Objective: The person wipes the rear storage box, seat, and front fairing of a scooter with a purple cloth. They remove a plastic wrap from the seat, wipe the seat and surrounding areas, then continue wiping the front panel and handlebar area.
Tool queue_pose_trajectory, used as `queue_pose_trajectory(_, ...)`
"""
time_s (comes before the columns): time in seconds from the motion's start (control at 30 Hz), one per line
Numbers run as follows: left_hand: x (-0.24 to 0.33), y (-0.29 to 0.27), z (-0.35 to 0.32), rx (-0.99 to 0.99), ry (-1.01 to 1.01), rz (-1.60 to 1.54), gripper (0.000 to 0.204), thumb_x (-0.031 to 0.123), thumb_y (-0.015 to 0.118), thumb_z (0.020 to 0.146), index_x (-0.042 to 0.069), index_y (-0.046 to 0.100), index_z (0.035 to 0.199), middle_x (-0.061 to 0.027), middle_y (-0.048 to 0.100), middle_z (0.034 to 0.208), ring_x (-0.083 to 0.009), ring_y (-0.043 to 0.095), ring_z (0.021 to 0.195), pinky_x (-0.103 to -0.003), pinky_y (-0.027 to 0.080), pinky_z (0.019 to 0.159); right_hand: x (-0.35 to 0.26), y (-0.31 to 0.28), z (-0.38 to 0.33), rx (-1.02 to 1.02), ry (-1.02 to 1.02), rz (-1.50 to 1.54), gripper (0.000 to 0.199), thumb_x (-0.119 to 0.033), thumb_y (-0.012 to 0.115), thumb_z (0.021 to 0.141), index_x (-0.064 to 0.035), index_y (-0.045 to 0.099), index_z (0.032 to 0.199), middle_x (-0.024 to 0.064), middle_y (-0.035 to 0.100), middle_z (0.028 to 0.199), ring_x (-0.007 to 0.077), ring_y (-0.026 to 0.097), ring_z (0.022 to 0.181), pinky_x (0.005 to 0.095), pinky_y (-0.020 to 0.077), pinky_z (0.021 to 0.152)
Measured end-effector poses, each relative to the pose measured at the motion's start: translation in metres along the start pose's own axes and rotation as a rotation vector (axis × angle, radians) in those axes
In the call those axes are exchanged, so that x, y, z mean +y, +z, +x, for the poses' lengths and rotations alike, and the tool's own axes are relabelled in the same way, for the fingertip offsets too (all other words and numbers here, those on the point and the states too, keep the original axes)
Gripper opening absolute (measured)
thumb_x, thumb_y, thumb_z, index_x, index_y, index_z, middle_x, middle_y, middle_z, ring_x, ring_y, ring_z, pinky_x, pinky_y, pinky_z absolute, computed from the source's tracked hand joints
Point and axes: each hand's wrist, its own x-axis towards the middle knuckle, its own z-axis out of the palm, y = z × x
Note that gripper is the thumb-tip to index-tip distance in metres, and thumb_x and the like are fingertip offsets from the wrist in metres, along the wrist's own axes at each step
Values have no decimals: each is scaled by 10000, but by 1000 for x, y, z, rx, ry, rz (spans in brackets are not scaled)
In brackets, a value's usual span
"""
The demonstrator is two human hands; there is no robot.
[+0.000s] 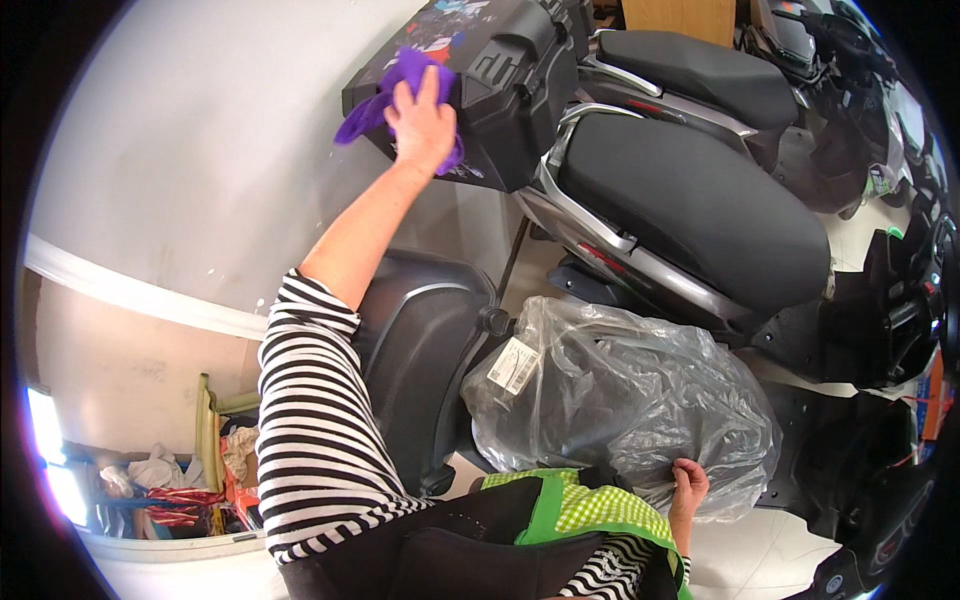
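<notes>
My left hand reaches out to the far left with a purple cloth under its fingers. It presses the cloth against the side of a black hard top box mounted behind a scooter seat. Part of the cloth hangs past the box's left corner. My right hand is low and near my body, its fingers loosely bent, beside a scooter seat wrapped in clear plastic. Nothing shows in that hand; whether its fingertips touch the plastic is hard to tell. A white label is stuck on the wrap.
Two more scooters with black seats stand side by side beyond the wrapped one. Another black top box sits under my left arm. A pale wall runs along the left. Piled cloths lie at the lower left.
</notes>
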Motion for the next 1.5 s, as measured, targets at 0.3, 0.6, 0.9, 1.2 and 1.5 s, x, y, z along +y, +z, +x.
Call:
queue_pose_trajectory(0.3,26,-35,-29,-177,1004,510,400,214,613,859,230,638,1258,-11,485,1401,-297,385,1335,-614,382,975,4,-2,2,-10,14,-28,150,33,623,850,-3,714,964,-3,681,843,64,585,726,192,450,652)
queue_pose_trajectory(0.6,53,51,-50,-617,1355,918,268,332,648,822,230,749,1048,12,575,1286,-260,347,1372,-612,354,1000,3,-2,-3,17,79,-30,140,25,640,860,-23,717,967,-31,657,813,36,542,688,180,420,619)
queue_pose_trajectory(0.9,32,52,-44,-624,1584,752,198,284,642,818,237,762,968,59,581,1283,-216,334,1387,-527,363,1022,6,-3,-3,4,14,-92,136,37,644,854,-20,712,958,-29,657,844,43,554,725,183,434,661)
queue_pose_trajectory(1.2,-113,-48,-19,-378,890,735,360,196,644,784,221,675,1143,-3,571,1277,-306,430,1288,-490,429,1018,-1,-4,-2,-17,64,-70,136,30,643,860,-22,709,968,-31,658,842,36,548,704,181,420,627)
queue_pose_trajectory(1.5,-155,15,17,68,-841,-665,443,99,642,853,79,496,1271,-201,482,1338,-346,563,1163,-503,475,952,0,0,-2,-11,53,-11,151,59,628,866,-25,705,965,-34,654,855,32,547,730,173,425,651)
